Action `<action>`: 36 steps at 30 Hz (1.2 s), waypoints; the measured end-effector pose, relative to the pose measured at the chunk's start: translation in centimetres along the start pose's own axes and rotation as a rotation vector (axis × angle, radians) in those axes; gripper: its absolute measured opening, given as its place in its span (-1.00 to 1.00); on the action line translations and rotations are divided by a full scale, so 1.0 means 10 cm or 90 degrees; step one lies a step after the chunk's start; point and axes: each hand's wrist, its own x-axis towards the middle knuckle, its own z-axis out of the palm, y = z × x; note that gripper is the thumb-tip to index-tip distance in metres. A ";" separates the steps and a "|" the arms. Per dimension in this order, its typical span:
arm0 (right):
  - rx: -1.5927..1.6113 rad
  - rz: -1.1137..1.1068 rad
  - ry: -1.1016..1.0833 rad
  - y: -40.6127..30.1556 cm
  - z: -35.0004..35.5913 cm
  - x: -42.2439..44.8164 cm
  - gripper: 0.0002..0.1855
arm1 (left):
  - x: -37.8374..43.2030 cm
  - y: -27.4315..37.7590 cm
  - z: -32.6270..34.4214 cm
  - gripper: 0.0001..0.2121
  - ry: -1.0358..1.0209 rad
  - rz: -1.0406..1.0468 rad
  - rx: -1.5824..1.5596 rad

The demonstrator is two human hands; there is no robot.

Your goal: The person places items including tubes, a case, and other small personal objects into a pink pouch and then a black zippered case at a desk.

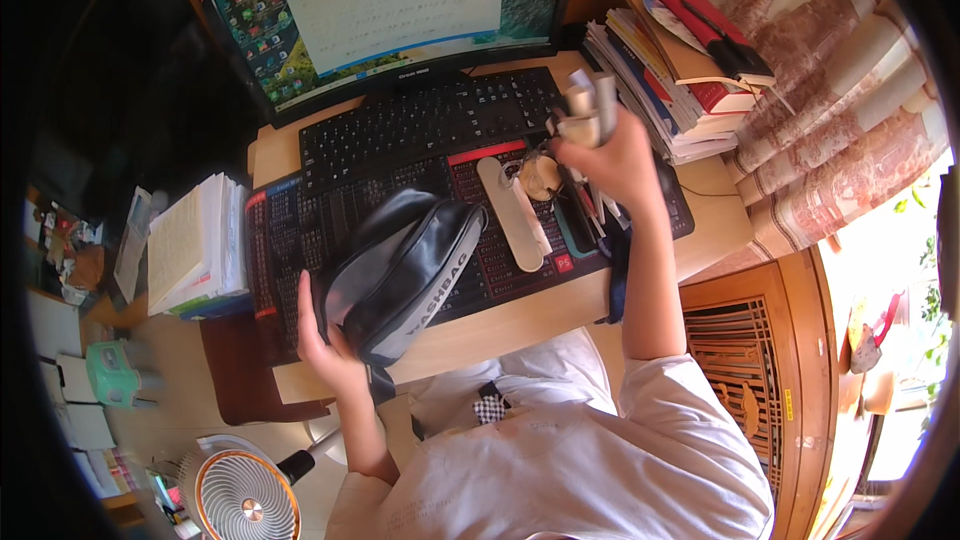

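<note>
My left hand grips the near left end of a black and grey wash bag, whose top gapes open over the desk mat. Above the right end of the keyboard, my right hand holds several small whitish items, blurred, their kind unclear. Below that hand on the mat lie a long beige case, a round tan item, and a bundle of slim dark and light items, partly hidden by my right forearm.
Behind the mat are a black keyboard and a monitor. Stacked books and papers stand at the right, by a curtain. More papers are at the left. A fan stands at the lower left.
</note>
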 end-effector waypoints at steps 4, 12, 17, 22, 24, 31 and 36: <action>-0.286 -0.032 -0.044 0.38 0.39 -0.15 -0.22 | -0.02 0.03 -0.01 -0.61 -0.001 -0.019 -0.014; -0.327 -0.159 0.043 0.43 0.56 -0.48 -0.30 | -0.17 0.00 0.02 -0.58 0.005 0.075 0.042; -0.109 -0.238 0.069 -0.09 0.59 -0.56 -0.54 | -0.19 0.01 0.00 -0.55 0.018 0.030 0.023; 0.076 -0.475 -0.059 -0.71 0.62 -0.68 -0.83 | -0.18 0.11 -0.06 -0.54 -0.020 0.097 0.046; 0.094 -0.502 -0.228 -0.91 0.72 -0.75 -0.86 | -0.22 0.15 -0.07 -0.49 -0.035 0.063 0.056; -0.299 -0.365 -0.650 -0.57 1.14 -0.96 -0.54 | -0.22 0.15 -0.05 -0.36 -0.010 0.115 0.030; -0.388 -0.415 -0.540 -0.63 1.18 -0.96 -0.10 | -0.22 0.14 -0.07 -0.34 -0.007 0.118 0.041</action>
